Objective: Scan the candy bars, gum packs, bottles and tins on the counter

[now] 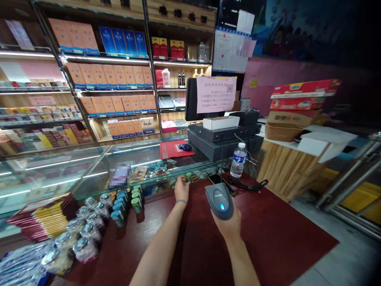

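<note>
A grey barcode scanner (219, 198) with a lit blue light is gripped in my right hand (233, 224), above the dark red counter (256, 238). My left hand (182, 190), wearing a thin band at the wrist, reaches to the counter's far edge. Its fingers are closed on a small green canister (189, 177), partly hidden by them. Similar green canisters (136, 204) stand in a row to the left. Behind the scanner lies a phone (218, 180), partly covered by it.
Lidded jars (85, 249), blue-green canisters (118, 217) and stacked packets (50, 216) fill the counter's left. A water bottle (238, 161) and black cable (250, 184) are at the back right. Beyond are a glass case (98, 167), a monitor (192, 99) and a mouse (185, 147).
</note>
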The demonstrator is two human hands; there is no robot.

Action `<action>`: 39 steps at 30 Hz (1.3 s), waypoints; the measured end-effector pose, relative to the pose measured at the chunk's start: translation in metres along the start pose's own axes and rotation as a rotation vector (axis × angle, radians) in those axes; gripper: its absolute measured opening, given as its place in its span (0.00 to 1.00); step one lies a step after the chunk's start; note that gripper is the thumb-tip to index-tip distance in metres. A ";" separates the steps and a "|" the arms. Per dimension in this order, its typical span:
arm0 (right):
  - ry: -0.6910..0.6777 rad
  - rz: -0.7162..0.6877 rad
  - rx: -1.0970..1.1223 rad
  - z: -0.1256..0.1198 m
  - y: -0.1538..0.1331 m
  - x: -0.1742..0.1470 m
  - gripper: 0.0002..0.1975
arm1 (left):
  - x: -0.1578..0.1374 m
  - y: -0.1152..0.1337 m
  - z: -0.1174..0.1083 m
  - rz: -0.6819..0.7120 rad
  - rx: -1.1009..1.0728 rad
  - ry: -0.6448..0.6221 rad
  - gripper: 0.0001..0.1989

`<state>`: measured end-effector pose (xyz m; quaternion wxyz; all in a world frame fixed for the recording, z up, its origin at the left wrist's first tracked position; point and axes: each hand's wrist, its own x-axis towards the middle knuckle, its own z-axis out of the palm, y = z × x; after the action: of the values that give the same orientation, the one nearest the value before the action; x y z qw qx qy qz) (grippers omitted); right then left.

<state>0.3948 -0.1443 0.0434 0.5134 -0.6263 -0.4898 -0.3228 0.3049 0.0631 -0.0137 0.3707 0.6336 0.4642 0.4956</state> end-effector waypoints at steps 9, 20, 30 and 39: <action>-0.003 -0.061 -0.019 0.007 0.004 -0.007 0.22 | -0.041 0.001 -0.046 -0.012 -0.296 -0.043 0.22; -0.211 -0.237 0.108 0.014 -0.029 -0.007 0.12 | -0.103 0.008 -0.191 0.177 -0.096 0.194 0.16; -0.375 -0.359 0.162 0.026 -0.057 -0.025 0.10 | -0.102 -0.010 -0.232 0.283 0.244 0.282 0.26; -0.464 -0.296 0.183 0.028 -0.055 -0.030 0.14 | -0.084 -0.021 -0.212 0.139 0.322 0.180 0.39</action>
<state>0.3306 -0.1263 0.0272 0.3893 -0.5563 -0.7074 -0.1965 0.0872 -0.0090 -0.0076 0.1861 0.6683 0.5239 0.4942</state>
